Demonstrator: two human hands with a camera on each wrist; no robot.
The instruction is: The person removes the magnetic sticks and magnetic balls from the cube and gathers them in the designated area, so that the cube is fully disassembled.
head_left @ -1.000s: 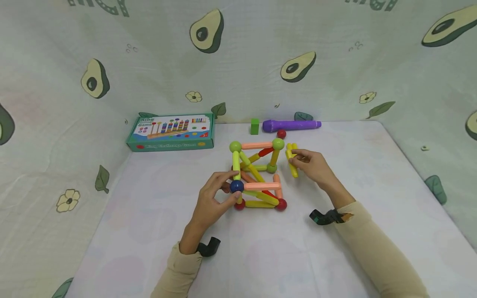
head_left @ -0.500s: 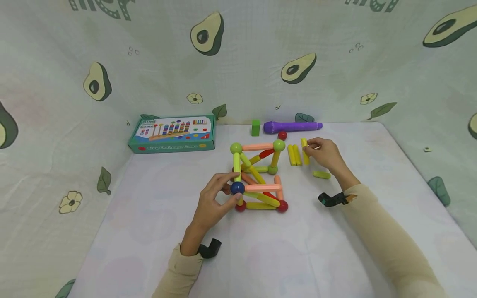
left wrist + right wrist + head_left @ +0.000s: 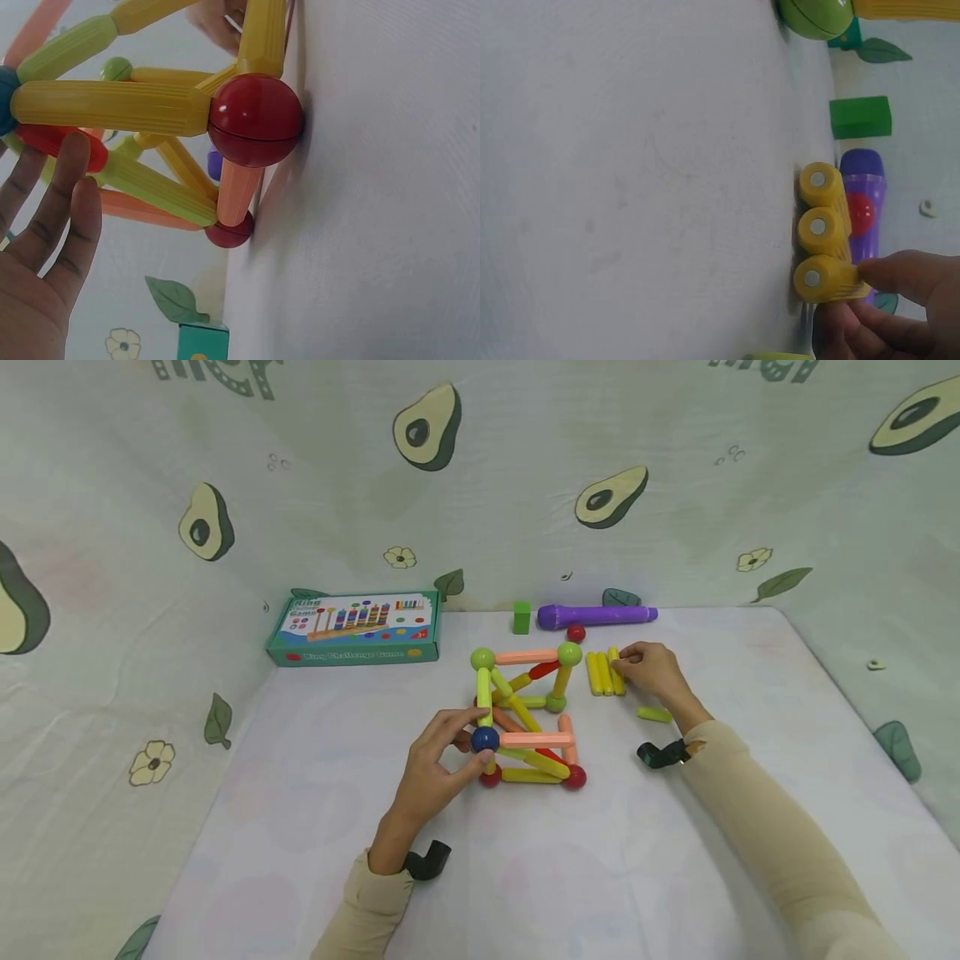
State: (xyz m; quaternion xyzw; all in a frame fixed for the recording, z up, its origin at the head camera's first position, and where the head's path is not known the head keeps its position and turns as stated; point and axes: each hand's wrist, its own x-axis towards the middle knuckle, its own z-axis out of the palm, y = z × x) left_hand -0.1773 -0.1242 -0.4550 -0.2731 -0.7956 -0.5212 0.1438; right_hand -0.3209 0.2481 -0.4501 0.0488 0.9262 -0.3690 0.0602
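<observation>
At the middle of the table point(image 3: 525, 893), I am holding a ball-and-stick frame point(image 3: 535, 740) at its dark blue ball point(image 3: 485, 739), my left hand point(image 3: 431, 768) reaching in from the left with the thumb on the ball's near side and a finger at its far side. The ball is sitting at the frame's raised near left corner, red balls and yellow sticks lying below.

To the frame's right, my right hand point(image 3: 656, 672) is pinching a yellow stick point(image 3: 617, 672) between thumb and fingers. That stick is lying at the right end of a row, two matching sticks point(image 3: 600, 673) stretching out just left of it, between my right hand and the frame. A light green stick point(image 3: 655, 714) is lying nearer, beside my right wrist.

Farther back, a loose red ball point(image 3: 576, 633) is resting close to a purple toy microphone point(image 3: 597, 617); a green block point(image 3: 521, 618) is standing to the left, and a "Ring Challenge Game" box point(image 3: 352, 631) is lying at far left.
</observation>
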